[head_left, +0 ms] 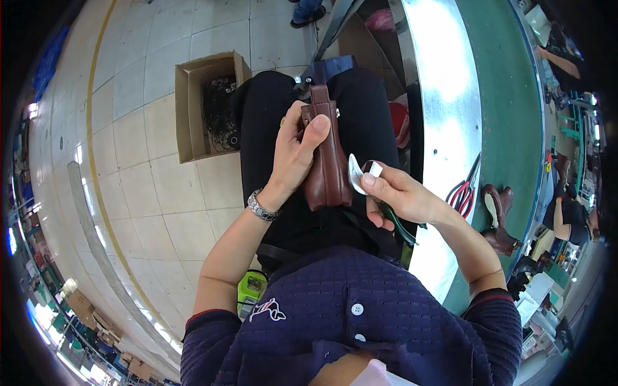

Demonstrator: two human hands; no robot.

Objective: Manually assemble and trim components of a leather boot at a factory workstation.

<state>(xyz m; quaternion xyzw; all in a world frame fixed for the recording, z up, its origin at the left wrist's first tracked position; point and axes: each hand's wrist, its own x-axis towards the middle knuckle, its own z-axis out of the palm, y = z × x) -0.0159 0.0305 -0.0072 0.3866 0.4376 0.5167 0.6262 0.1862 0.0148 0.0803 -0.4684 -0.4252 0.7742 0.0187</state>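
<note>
Pale square tiles [187,231] pave the floor around me, crossed by a painted yellow line [89,128] down the left side. To the right runs a long bench, its shiny metal strip [444,45] glaring with light beside a green surface [496,77]. Cardboard boxes [80,305] crowd the far lower left.

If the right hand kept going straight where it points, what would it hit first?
Probably the brown leather piece in the left hand; the curved white piece in the right hand leads, though depth is unclear.
</note>
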